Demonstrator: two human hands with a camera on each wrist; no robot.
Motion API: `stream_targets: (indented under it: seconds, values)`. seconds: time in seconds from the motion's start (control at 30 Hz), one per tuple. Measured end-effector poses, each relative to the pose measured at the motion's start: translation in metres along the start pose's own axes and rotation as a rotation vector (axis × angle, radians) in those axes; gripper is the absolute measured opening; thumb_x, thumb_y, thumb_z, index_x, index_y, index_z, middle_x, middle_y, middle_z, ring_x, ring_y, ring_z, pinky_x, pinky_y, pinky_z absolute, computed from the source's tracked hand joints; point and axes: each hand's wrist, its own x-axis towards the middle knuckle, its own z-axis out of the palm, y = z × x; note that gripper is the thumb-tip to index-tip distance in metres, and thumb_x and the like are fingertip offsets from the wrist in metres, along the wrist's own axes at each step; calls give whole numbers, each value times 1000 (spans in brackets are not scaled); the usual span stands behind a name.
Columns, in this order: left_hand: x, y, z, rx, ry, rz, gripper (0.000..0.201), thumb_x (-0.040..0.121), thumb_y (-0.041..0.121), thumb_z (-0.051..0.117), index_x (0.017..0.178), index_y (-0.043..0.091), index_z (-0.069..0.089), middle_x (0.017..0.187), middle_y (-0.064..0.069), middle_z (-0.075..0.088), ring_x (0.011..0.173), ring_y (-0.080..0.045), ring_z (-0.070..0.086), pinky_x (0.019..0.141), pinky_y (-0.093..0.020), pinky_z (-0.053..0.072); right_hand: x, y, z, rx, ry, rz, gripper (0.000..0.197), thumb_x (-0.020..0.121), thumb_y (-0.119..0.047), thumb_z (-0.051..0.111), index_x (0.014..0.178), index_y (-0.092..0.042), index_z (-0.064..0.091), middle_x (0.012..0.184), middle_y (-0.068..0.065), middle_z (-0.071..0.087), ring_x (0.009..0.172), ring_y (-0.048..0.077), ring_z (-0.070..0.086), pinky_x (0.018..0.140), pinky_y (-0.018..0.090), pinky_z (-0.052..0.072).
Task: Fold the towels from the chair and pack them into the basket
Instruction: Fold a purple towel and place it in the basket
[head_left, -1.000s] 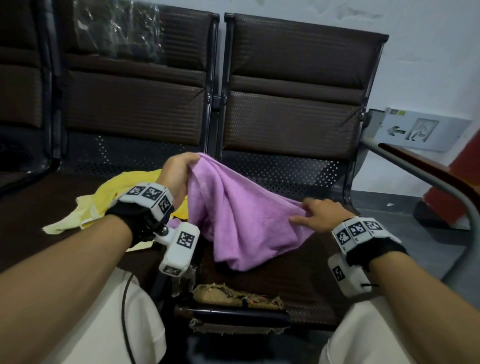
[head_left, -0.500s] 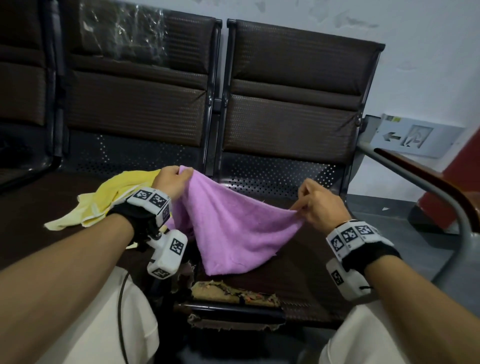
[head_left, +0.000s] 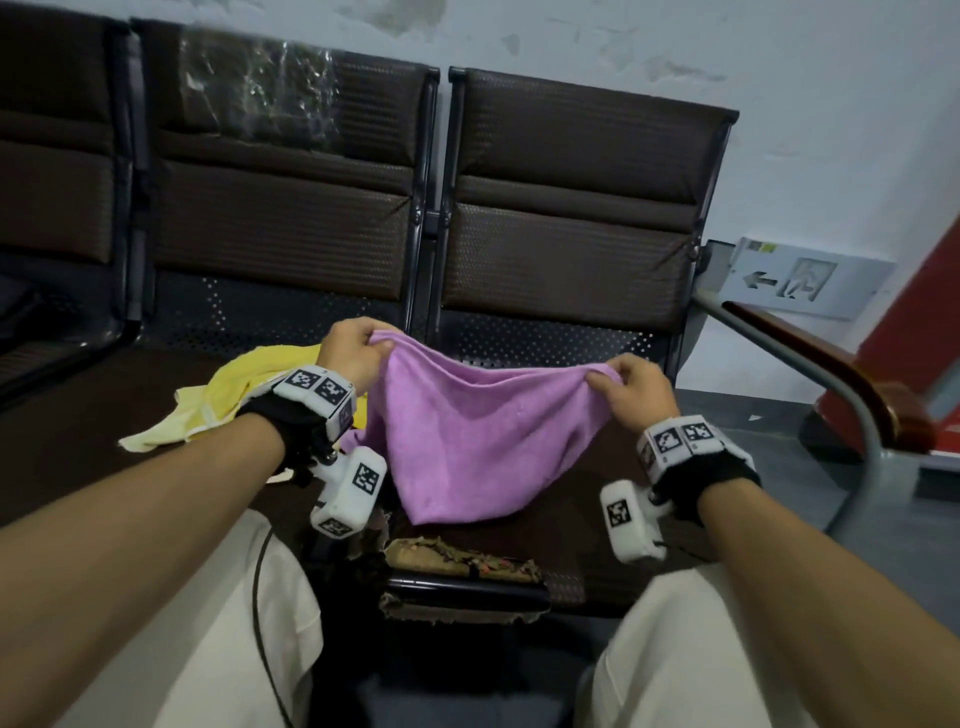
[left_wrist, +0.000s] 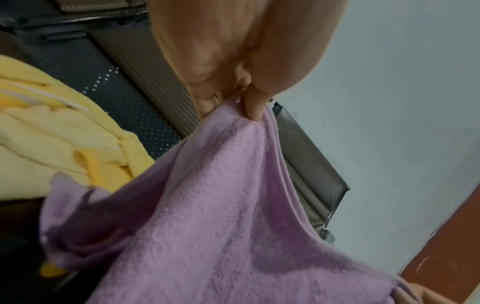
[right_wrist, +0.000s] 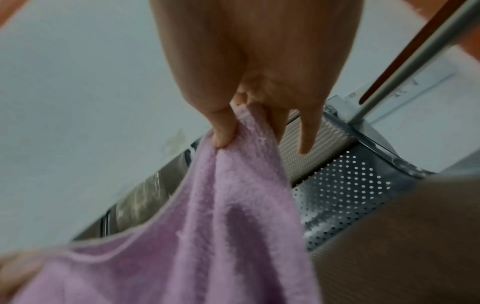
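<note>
Purple towel held up above the dark chair seat, top edge sagging between two pinching grips, lower end drooping toward the seat. Left hand pinching one upper corner, right hand pinching the other. Yellow towel lying crumpled left of the purple towel.

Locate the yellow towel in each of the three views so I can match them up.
Head: yellow towel lies crumpled on the seat, left of centre, behind the left wrist.
Left wrist: it fills the left edge, beside the purple towel.
Right wrist: not in it.
Shared landmark: the purple towel, stretched between both hands in all three views.
</note>
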Motion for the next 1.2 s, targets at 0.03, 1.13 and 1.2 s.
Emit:
stream_targets:
  seconds: [0.03,1.13,1.2]
  values:
    - [-1,9,0,-65,11,-7,22,82,0,55,93,8,72,93,-13,71,92,-26,64,88,-37,51,2,-5,-6,124,21,21,9,86,-16,67,79,-12,62,73,1,60,73,16,53,63,23,41]
    - [48,5,41,13,-114,-257,34,93,7,36,113,-15,54,121,-35,54,114,-46,51,98,-49,43,42,11,-4,572,179,348,25,78,1,65,102,-4,68,91,8,66,89,20,59,91,33,48]
    - [44,-2,49,-74,-123,-236,33,94,10,39,114,-8,58,119,-28,59,112,-41,55,98,-49,45,38,14,5,629,158,332,21,79,2,61,94,-9,70,91,6,67,89,17,58,89,31,47]
